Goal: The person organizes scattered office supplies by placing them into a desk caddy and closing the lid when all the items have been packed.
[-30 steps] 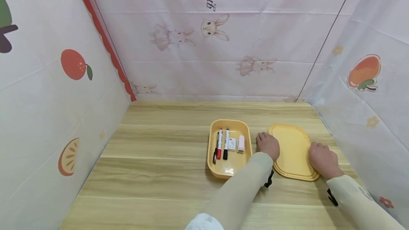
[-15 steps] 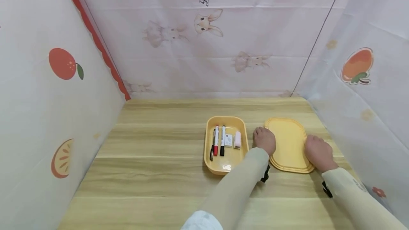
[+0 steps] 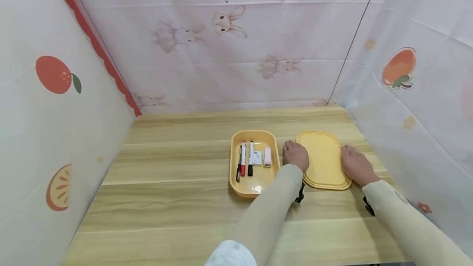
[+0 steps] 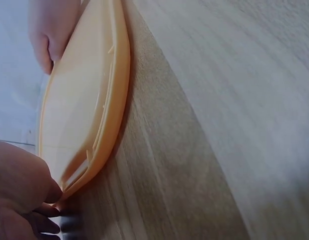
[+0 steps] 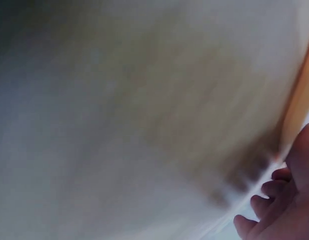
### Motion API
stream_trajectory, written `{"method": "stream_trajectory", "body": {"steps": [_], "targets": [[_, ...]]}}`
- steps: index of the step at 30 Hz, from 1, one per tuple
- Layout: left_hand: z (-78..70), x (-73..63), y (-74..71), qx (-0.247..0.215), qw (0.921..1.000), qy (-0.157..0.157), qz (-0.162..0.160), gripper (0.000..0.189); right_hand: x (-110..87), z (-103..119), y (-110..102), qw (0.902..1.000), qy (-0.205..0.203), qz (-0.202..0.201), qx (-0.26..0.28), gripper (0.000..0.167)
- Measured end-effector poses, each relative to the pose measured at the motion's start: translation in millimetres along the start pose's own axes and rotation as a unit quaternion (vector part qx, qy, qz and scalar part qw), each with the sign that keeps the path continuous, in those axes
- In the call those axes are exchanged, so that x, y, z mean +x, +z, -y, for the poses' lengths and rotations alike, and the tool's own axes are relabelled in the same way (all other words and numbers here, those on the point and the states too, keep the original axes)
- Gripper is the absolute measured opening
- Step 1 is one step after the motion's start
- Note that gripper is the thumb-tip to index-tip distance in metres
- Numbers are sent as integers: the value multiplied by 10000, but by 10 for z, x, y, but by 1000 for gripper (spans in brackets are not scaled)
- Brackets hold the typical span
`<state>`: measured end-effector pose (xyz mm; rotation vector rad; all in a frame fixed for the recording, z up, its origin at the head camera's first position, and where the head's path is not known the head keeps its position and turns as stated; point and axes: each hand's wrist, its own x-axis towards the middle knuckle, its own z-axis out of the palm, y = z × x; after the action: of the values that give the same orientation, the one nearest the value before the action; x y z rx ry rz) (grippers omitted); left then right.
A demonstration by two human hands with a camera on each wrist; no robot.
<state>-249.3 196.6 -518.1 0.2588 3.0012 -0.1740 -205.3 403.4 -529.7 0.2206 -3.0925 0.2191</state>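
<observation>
A yellow rectangular lid (image 3: pixel 320 157) with rounded corners lies low over the table, right of a matching box. My left hand (image 3: pixel 297 156) grips its left edge, and my right hand (image 3: pixel 357 166) holds the opposite edge. In the left wrist view, thumb and fingers of the left hand (image 4: pixel 19 180) pinch the rim of the lid (image 4: pixel 77 95); the other hand is at the far side. The right wrist view shows the right hand (image 5: pixel 289 200) at the lid's edge (image 5: pixel 300 95), its fingers partly curled below it.
The yellow box (image 3: pixel 255 190) holds a black pen (image 3: pixel 238 167), a red marker (image 3: pixel 243 159), a black marker (image 3: pixel 251 159), a small white box (image 3: pixel 257 158) and a pink-and-white item (image 3: pixel 267 157). Printed cloth walls (image 3: pixel 236 73) enclose the wooden table (image 3: pixel 166 200) at the back and sides.
Both hands and the lid have shifted slightly away from the person relative to the box, with the grip kept. The head view has turned a little to the right.
</observation>
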Motion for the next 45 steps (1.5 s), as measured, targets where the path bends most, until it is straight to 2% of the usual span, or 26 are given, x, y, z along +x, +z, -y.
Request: {"method": "stream_trajectory", "body": {"steps": [4, 7, 12, 17, 22, 29, 34, 40, 45], "targets": [[54, 44, 16, -289, 9989, -18, 378, 50, 34, -24, 40, 9985, 204, 371, 336, 51], [79, 76, 50, -402, 9980, -52, 485, 51, 51, -16, 70, 9979, 227, 454, 399, 54], [88, 114, 92, -474, 9978, 17, 459, 52, 84, 26, 87, 9995, 26, 308, -3, 51], [106, 111, 90, -539, 9973, -29, 508, 53, 120, 56, 96, 9983, 10, 377, -436, 48], [116, 80, 58, -612, 9977, -59, 300, 53, 150, 86, 73, 9984, 30, 349, -438, 45], [131, 66, -2, -577, 9983, -37, 32, 53, 174, 120, 41, 9989, -96, -92, -458, 42], [141, 60, -3, -509, 9981, -88, -344, 49, 191, 158, 20, 9993, 37, -218, -315, 42], [133, 37, -24, -820, 9924, -332, -850, 42, 176, 204, -22, 9989, 23, -390, -254, 44], [105, 72, -28, -1134, 9866, -562, -1032, 43, 203, 208, -11, 9966, -107, -757, -308, 39]]}}
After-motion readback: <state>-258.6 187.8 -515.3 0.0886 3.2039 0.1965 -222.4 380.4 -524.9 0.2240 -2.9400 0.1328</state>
